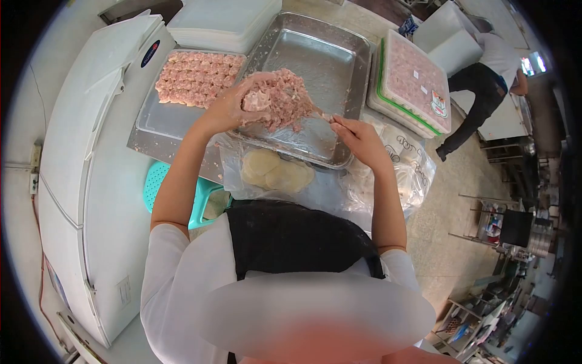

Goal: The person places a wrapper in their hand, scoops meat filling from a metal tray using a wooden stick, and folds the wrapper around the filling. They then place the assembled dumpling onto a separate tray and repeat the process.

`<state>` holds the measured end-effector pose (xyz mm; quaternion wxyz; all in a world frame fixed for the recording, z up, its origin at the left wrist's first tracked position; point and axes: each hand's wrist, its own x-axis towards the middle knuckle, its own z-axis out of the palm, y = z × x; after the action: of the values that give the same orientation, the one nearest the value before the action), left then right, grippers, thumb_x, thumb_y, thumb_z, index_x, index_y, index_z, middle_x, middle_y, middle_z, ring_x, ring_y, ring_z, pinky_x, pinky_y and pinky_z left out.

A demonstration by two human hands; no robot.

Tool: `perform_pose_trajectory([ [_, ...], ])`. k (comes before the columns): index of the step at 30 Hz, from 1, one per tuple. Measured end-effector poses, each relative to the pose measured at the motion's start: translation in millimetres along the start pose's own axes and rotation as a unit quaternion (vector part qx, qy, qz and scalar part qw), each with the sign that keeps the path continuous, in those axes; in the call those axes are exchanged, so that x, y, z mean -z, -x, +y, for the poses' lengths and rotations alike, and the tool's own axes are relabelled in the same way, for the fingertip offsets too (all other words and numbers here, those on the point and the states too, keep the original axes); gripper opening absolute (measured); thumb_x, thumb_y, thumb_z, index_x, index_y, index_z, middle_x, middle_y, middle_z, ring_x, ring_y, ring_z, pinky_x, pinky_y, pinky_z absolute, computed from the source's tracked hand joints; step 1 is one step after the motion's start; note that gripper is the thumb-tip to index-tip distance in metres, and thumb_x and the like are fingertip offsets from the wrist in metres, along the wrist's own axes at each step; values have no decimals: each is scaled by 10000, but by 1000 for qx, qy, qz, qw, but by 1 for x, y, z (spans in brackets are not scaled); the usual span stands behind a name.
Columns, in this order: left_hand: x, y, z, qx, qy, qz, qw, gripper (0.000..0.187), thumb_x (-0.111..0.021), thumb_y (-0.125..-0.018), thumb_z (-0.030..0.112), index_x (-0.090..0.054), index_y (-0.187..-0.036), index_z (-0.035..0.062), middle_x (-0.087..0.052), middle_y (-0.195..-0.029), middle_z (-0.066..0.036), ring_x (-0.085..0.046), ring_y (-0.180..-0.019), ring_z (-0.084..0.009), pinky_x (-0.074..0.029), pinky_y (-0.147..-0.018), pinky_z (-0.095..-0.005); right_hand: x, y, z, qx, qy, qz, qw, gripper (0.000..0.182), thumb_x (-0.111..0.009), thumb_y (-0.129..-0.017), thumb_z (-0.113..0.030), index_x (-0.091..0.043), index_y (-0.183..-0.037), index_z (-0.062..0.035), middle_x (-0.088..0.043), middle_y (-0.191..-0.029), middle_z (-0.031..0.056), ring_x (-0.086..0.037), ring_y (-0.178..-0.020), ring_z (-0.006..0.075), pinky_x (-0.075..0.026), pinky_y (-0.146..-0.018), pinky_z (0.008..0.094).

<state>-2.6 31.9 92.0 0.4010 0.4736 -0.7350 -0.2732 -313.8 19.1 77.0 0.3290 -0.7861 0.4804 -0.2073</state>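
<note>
My left hand (235, 104) curls around a dumpling wrapper with pink filling (256, 101), over the near left part of a deep metal pan (359, 100). Against it lies a heap of minced meat (288, 100) in the pan. My right hand (357, 138) grips the handle of a thin utensil (323, 114), whose far end reaches the meat. Round pale wrappers (276, 171) lie on plastic just in front of the pan. To the left, a metal tray (167, 115) holds rows of filled dumplings (197, 77).
A lidded box of dumplings (415, 82) with a green rim stands right of the pan. Clear plastic bags (403, 167) lie nearer. White trays (221, 24) are stacked behind. A turquoise stool (156, 182) and white freezer (109, 182) are left. Another person (482, 79) bends at upper right.
</note>
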Motion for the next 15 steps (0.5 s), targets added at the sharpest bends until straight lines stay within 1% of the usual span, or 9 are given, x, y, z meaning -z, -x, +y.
perform_pose_trajectory([
  [2,8,1,-9,-2,-12,-63,998,437,-751,-748,276,-623,-1127,103,-654,-1095,-85,-594,-1031,-293,-464,-891,-390,-4,8,-25,18,-113,-31,993,373,-577,-934,-302,-634,-1156,-7,-648,-1117,185,-659,-945,207,-475,-837,276],
  [3,12,1,-15,-2,-27,-127,992,449,-750,-749,295,-616,-1130,99,-651,-1091,-93,-589,-1050,-292,-452,-911,-395,-15,6,-34,15,-110,-27,993,373,-577,-934,-302,-634,-1156,-7,-648,-1117,185,-659,-945,207,-475,-837,276],
  [6,24,-5,-40,-67,-50,-189,978,458,-760,-736,333,-620,-1083,67,-653,-1064,-105,-598,-1040,-280,-447,-918,-391,-34,-3,-61,66,-36,-54,996,314,-597,-917,-246,-644,-1141,-30,-666,-1045,154,-659,-881,245,-496,-789,302],
  [8,23,11,-57,-20,-59,-128,990,453,-767,-730,318,-623,-1080,70,-643,-1073,-98,-580,-1056,-275,-431,-937,-383,-19,-10,-87,37,190,-5,981,277,-620,-891,-215,-651,-1115,-54,-657,-914,137,-635,-806,299,-500,-711,353],
  [10,41,13,-53,32,-69,-67,995,448,-773,-724,304,-625,-1078,72,-634,-1082,-91,-563,-1073,-270,-414,-956,-375,-38,-7,-103,100,164,53,980,269,-621,-885,-220,-653,-1103,-64,-633,-861,138,-614,-772,321,-488,-676,377],
  [11,53,7,-52,38,-39,-153,987,467,-773,-727,328,-618,-1086,72,-624,-1105,-103,-560,-1087,-282,-409,-969,-378,-47,-5,-110,160,134,108,972,261,-621,-880,-225,-655,-1090,-75,-610,-808,139,-593,-737,344,-477,-642,402],
  [12,64,5,-49,42,-9,-238,970,485,-773,-731,351,-611,-1094,72,-615,-1128,-114,-556,-1102,-294,-404,-981,-382,-51,-9,-117,158,137,110,972,261,-621,-880,-225,-655,-1090,-75,-610,-808,139,-593,-737,344,-477,-642,402],
  [13,70,9,-52,39,-7,-239,970,485,-773,-731,351,-611,-1094,72,-615,-1128,-114,-556,-1102,-294,-404,-981,-382,-54,-12,-124,129,174,83,973,267,-620,-881,-233,-654,-1093,-75,-614,-814,140,-598,-738,341,-479,-641,396],
  [15,79,20,-62,-11,-22,-158,987,538,-780,-719,360,-594,-1133,72,-592,-1182,-132,-546,-1127,-312,-397,-996,-387,-54,-16,-144,103,216,56,969,273,-619,-882,-241,-653,-1097,-75,-617,-821,142,-603,-738,339,-481,-640,390],
])
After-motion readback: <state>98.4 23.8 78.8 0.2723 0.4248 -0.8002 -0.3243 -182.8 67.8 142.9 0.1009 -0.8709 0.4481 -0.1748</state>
